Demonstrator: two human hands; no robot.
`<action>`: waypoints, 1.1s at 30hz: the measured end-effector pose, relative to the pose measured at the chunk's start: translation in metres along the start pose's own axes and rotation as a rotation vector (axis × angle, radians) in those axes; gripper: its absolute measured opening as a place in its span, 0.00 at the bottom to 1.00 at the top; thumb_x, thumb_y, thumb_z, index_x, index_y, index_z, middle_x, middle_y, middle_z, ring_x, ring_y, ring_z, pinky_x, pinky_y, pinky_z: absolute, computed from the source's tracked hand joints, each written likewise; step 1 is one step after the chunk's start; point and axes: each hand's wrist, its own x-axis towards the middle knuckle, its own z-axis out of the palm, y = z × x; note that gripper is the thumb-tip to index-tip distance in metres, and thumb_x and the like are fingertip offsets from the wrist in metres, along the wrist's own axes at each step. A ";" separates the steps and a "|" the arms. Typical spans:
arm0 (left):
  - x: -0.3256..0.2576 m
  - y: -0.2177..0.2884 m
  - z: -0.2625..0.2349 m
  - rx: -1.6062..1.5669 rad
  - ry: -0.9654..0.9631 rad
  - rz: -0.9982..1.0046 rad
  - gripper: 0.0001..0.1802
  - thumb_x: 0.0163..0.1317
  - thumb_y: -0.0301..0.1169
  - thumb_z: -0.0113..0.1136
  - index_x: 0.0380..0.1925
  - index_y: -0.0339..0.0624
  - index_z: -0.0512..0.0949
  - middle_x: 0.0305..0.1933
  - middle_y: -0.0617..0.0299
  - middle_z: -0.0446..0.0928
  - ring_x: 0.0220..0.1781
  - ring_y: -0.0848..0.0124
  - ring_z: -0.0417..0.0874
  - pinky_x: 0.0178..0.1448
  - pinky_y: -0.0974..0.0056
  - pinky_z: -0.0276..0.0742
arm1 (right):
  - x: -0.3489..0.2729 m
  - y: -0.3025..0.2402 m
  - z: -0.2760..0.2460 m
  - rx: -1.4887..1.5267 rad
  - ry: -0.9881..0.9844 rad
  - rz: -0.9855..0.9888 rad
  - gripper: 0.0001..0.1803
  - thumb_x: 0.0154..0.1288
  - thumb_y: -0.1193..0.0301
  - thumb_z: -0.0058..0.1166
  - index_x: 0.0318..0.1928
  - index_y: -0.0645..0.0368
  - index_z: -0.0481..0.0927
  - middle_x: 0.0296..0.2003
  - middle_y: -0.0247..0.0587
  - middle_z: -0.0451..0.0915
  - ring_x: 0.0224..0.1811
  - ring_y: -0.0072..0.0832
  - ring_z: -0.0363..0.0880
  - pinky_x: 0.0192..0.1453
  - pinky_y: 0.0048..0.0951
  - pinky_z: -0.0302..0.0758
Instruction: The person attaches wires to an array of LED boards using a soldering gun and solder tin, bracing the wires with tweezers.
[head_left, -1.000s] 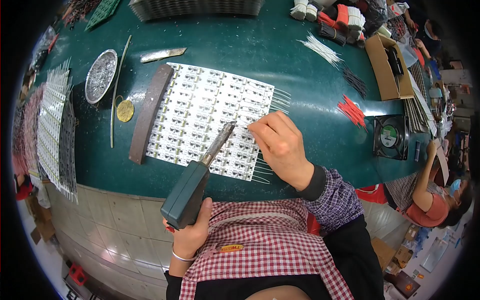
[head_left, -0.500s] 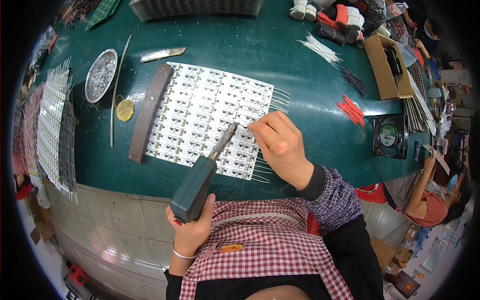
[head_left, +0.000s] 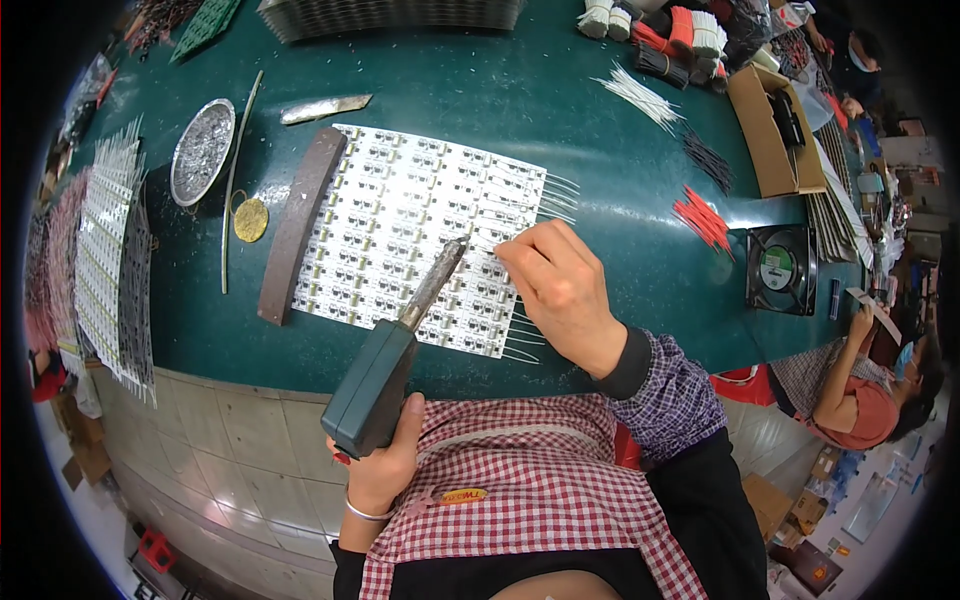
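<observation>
Left hand (head_left: 385, 448) wrapped round iron (head_left: 370, 388), tip angled over panel (head_left: 400, 215), which lies ahead of it. Right hand (head_left: 562, 285) pinching at panel's near side, maybe steadying a wire; can't confirm. Bar (head_left: 303, 225) along panel's opposite edge, likely a weight. Fan (head_left: 781, 272) right of right hand: green sticker, illegible. Lettered yellow badge (head_left: 463, 496) beside left wrist.

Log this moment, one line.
left hand: holds green soldering gun; right hand: pinched at white circuit panel, held item unclear; brown bar: panel's left edge
</observation>
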 end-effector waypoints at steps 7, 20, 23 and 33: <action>-0.004 -0.001 -0.005 0.043 0.014 -0.003 0.23 0.57 0.16 0.65 0.54 0.32 0.74 0.47 0.56 0.79 0.33 0.78 0.76 0.32 0.75 0.73 | -0.001 -0.014 -0.024 -0.012 -0.011 0.013 0.12 0.46 0.83 0.57 0.35 0.61 0.80 0.29 0.37 0.73 0.33 0.34 0.74 0.35 0.33 0.71; -0.003 0.006 -0.007 0.153 -0.047 0.092 0.24 0.56 0.19 0.67 0.54 0.30 0.75 0.49 0.57 0.80 0.45 0.73 0.80 0.48 0.69 0.78 | -0.004 -0.002 0.006 0.013 0.018 -0.032 0.10 0.49 0.83 0.64 0.33 0.58 0.83 0.28 0.34 0.76 0.32 0.32 0.75 0.35 0.32 0.68; -0.004 0.008 -0.008 0.017 -0.070 -0.144 0.23 0.56 0.19 0.68 0.53 0.31 0.75 0.49 0.57 0.80 0.49 0.71 0.80 0.53 0.68 0.77 | -0.004 -0.002 0.007 0.003 0.017 -0.028 0.09 0.49 0.82 0.64 0.33 0.59 0.83 0.28 0.34 0.76 0.32 0.32 0.75 0.35 0.32 0.69; 0.011 0.016 0.008 0.014 0.098 0.049 0.07 0.54 0.26 0.71 0.30 0.37 0.82 0.27 0.63 0.81 0.23 0.74 0.78 0.29 0.69 0.72 | -0.004 0.000 0.011 -0.014 0.025 -0.055 0.09 0.48 0.82 0.58 0.33 0.59 0.80 0.29 0.34 0.73 0.34 0.31 0.73 0.37 0.31 0.69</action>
